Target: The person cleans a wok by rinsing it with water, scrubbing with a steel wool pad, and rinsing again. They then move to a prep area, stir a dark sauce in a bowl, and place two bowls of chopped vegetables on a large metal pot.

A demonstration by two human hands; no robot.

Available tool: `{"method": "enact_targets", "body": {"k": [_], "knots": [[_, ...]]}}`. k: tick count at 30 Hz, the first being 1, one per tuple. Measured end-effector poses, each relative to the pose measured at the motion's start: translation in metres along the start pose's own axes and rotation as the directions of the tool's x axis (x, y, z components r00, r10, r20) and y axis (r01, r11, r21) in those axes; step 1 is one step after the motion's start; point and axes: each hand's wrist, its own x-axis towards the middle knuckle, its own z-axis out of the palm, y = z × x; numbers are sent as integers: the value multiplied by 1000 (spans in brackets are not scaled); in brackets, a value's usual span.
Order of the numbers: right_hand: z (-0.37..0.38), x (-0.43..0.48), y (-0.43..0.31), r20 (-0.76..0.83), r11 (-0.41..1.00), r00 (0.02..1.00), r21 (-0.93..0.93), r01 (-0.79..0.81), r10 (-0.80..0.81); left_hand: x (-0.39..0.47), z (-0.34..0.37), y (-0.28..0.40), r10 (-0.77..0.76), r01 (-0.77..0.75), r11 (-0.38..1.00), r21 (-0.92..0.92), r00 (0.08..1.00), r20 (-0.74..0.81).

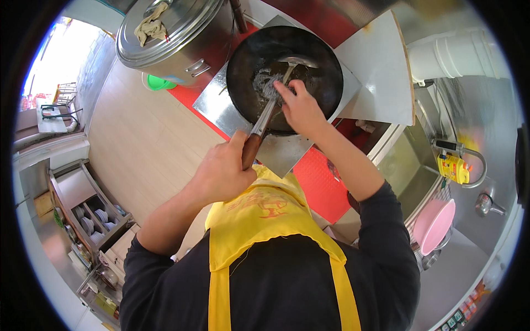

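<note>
My left hand [221, 169] is wrapped around the wooden handle of a wok spatula [251, 151]. The spatula's metal shaft runs up over a black wok [327, 82], and its broad steel head lies inside near the far side. With the fingers of my right hand [302, 107] I press a steel wool scourer [269, 85] against the shaft; the fingers partly cover it. Some murky liquid with foam sits in the bottom of the wok. The wok rests on a metal-topped stove [281, 151].
A large lidded steel pot [178, 58] with a cloth [152, 27] on top stands left of the wok. On the right are a white panel [377, 74], a steel sink [408, 169] with a faucet [453, 145], a yellow bottle [452, 169] and a pink basin [432, 226].
</note>
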Motion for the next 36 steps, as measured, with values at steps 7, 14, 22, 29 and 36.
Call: {"method": "enact_targets", "body": {"k": [7, 14, 22, 29, 36], "knots": [[23, 36, 94, -61, 957, 997, -284, -62, 47, 1, 9, -31, 57, -57, 998, 7, 993, -100], [38, -20, 107, 242, 912, 962, -410, -13, 123, -9, -10, -69, -10, 10, 1000, -4, 993, -122], [73, 31, 129, 232, 899, 871, -180, -400, 434, 2, -11, -95, -118, 246, 676, -694, 967, 227], [64, 28, 69, -6, 928, 940, 162, -335, 340, 4, 8, -116, -17, 337, 231, -913, 939, 342], [89, 61, 86, 197, 939, 918, -86, -334, 344, 5, 4, -120, 18, 373, 172, -912, 924, 382]]}}
